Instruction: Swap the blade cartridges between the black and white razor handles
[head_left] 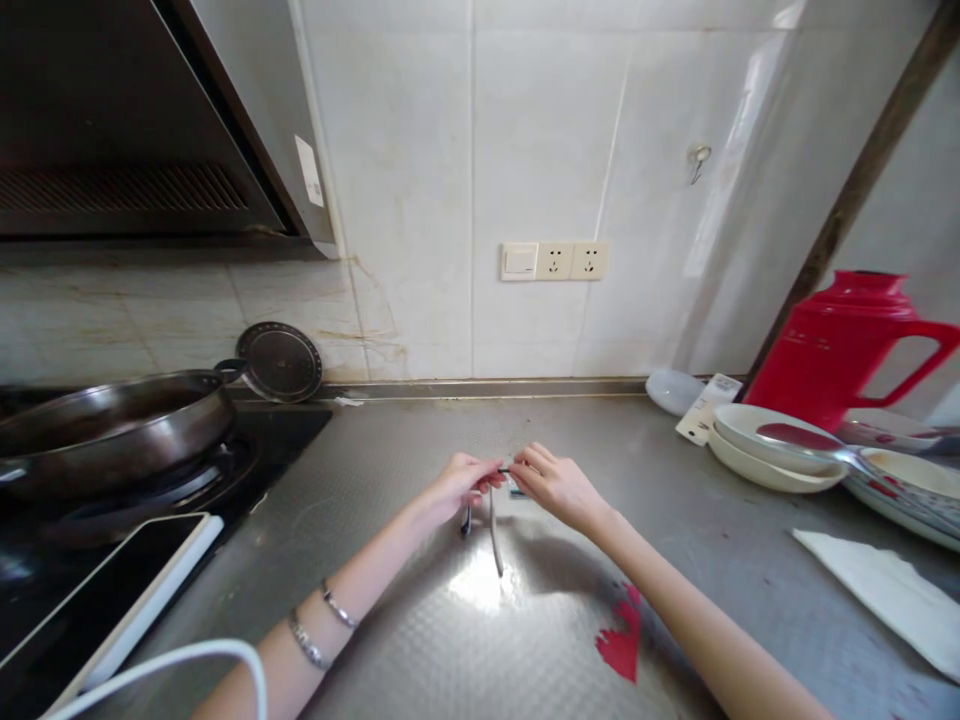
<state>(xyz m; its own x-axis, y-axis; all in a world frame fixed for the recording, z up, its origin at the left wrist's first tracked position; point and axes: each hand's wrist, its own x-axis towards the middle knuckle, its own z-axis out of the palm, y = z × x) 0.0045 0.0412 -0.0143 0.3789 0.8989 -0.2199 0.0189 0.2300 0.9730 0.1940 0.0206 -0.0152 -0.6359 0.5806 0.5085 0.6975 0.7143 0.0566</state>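
Observation:
My left hand (472, 478) is closed in a pinch over the middle of the steel counter. A thin grey cord-like strip (495, 540) hangs from its fingertips towards the countertop. Close against it, my right hand (551, 480) pinches too, and a small dark piece (504, 470) shows between the fingertips of both hands. Its kind is too small to tell. Below the left fingers is a short dark, shiny item (466, 520), and a small bluish item (517, 492) is partly covered by the right hand. Fingers hide much of what is held.
On the left are a pan (120, 425) on the stove, a round dark disc (279, 362) and a white-edged device (150, 580) with a white cable (202, 650). Red paper cutouts (621, 645) lie in front. Bowls (772, 450), a red thermos (832, 350) and white paper (885, 590) are right.

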